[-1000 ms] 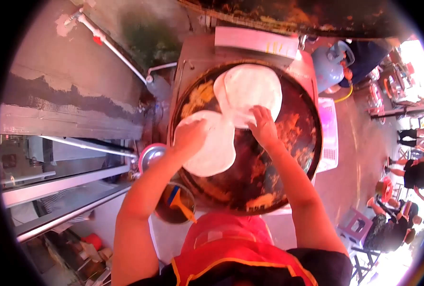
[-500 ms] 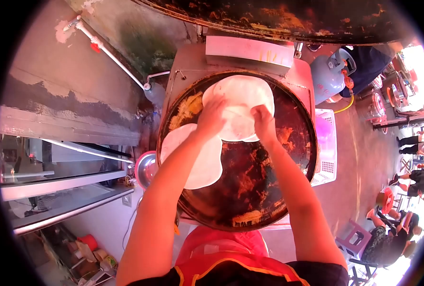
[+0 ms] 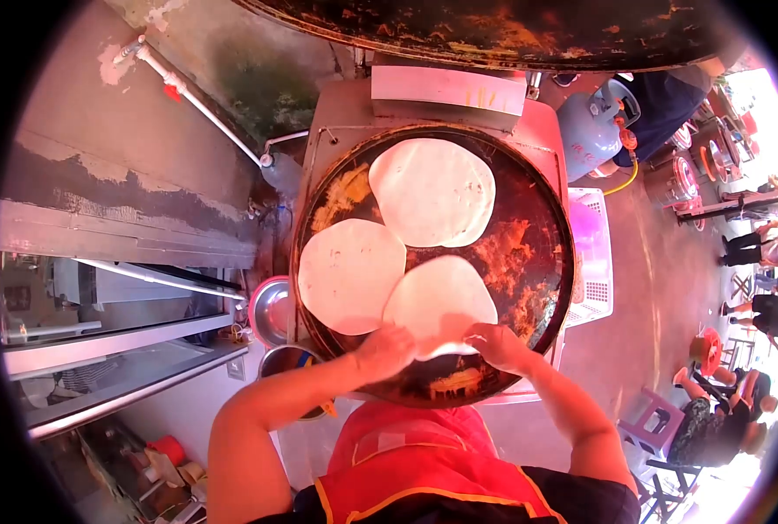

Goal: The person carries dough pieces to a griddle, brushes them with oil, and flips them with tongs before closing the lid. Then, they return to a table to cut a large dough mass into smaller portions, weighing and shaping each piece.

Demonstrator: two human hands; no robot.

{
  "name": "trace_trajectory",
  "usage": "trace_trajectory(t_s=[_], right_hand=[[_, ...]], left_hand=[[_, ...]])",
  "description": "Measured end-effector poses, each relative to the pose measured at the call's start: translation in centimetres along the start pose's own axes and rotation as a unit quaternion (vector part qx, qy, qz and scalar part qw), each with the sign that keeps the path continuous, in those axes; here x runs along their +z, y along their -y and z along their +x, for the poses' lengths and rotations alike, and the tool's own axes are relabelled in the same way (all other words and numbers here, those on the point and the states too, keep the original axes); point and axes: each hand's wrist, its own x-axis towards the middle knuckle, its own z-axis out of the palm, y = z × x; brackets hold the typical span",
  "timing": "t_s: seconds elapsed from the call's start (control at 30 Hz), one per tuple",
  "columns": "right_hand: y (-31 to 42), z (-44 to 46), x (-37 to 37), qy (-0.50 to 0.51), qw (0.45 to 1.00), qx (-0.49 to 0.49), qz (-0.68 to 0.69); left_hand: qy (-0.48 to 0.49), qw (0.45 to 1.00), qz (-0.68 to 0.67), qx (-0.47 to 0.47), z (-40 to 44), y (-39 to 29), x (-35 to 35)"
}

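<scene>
Three pale round flatbreads lie on a large round dark griddle (image 3: pixel 529 262) with scorched brown patches. The far flatbread (image 3: pixel 431 192) and the left flatbread (image 3: pixel 351 275) lie flat with no hand on them. Closest to me, the near flatbread (image 3: pixel 441 301) overlaps the right edge of the left one a little or just touches it; I cannot tell which. My left hand (image 3: pixel 387 351) is closed at its near left edge, and my right hand (image 3: pixel 498 346) pinches its near right edge. Between my hands that edge is slightly raised.
A large dark round lid (image 3: pixel 494 35) hangs beyond the griddle. Left stand a metal basin (image 3: pixel 271 310) and a dark pot (image 3: pixel 286 362). To the right are a white plastic basket (image 3: pixel 598 288), a gas cylinder (image 3: pixel 585 131) and a purple stool (image 3: pixel 651 424). People sit farther right.
Both hands have come from the far flatbread back toward me. A third flatbread now lies at the griddle's near side, held at its edge. The far and left ones now lie fully uncovered.
</scene>
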Motion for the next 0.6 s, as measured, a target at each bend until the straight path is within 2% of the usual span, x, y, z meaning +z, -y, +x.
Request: trace_trajectory(t_s=[0.07,0.13,0.17,0.2,0.27,0.33,0.47,0.5,0.6], right_hand=[[1.1,1.8,-1.9,-0.029,0.995,0.091,-0.02],[0.1,7.0,-4.5,-0.209,0.977,0.041,0.009],[-3.2,10.8,-5.7,-0.219,0.971,0.053,-0.081],[-3.8,13.3,-6.6,-0.31,0.944,-0.029,-0.111],[-5.8,19.4,-7.2,-0.413,0.908,0.065,-0.024],[-5.2,22.3,-7.2,-0.402,0.903,0.123,-0.086],[-3.1,24.0,-5.8,-0.41,0.845,0.179,-0.292],[-3.6,24.5,-5.6,-0.442,0.83,0.172,-0.293],[-3.0,25.6,-6.9,-0.409,0.841,0.306,-0.179]], left_hand=[[-0.097,0.989,-0.1,0.049,-0.1,-1.9,-0.7],[-0.112,0.987,-0.106,0.041,0.6,-0.9,-1.3],[-0.12,0.986,-0.109,0.035,1.2,-0.2,-1.7],[-0.15,0.979,-0.136,-0.034,2.1,-0.2,-3.7],[-0.222,0.962,-0.14,-0.07,3.7,0.8,-5.2],[-0.267,0.941,-0.176,-0.107,4.7,0.7,-6.4],[-0.317,0.912,-0.222,-0.137,5.4,1.0,-6.1],[-0.32,0.907,-0.234,-0.142,5.5,1.1,-6.0],[-0.332,0.901,-0.238,-0.148,5.7,1.7,-6.9]])
